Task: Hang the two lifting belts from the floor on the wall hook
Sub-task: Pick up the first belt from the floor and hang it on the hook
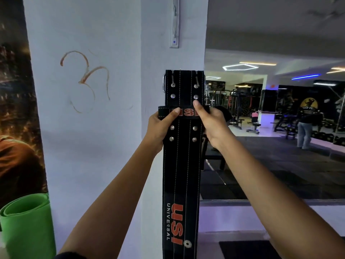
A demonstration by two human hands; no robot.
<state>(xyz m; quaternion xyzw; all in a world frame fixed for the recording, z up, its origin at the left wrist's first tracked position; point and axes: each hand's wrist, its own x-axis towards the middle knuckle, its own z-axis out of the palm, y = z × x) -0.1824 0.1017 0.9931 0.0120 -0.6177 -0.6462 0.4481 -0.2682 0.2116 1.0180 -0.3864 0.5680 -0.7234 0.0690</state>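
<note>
A black lifting belt (182,165) with red lettering, white stitching and silver rivets hangs straight down in front of a white pillar. Its metal buckle is at the top end. My left hand (161,128) grips the belt's left edge near the loop, thumb across the front. My right hand (211,122) grips the right edge at the same height. A white hook rail (175,23) is fixed on the pillar above the belt, with hooks showing on it. The belt's top sits below the rail and apart from it. I see only one belt.
A rolled green mat (26,227) stands at the lower left beside a dark poster (15,109). A large mirror (270,128) on the right shows gym machines and a standing person. A dark floor mat (248,249) lies at the lower right.
</note>
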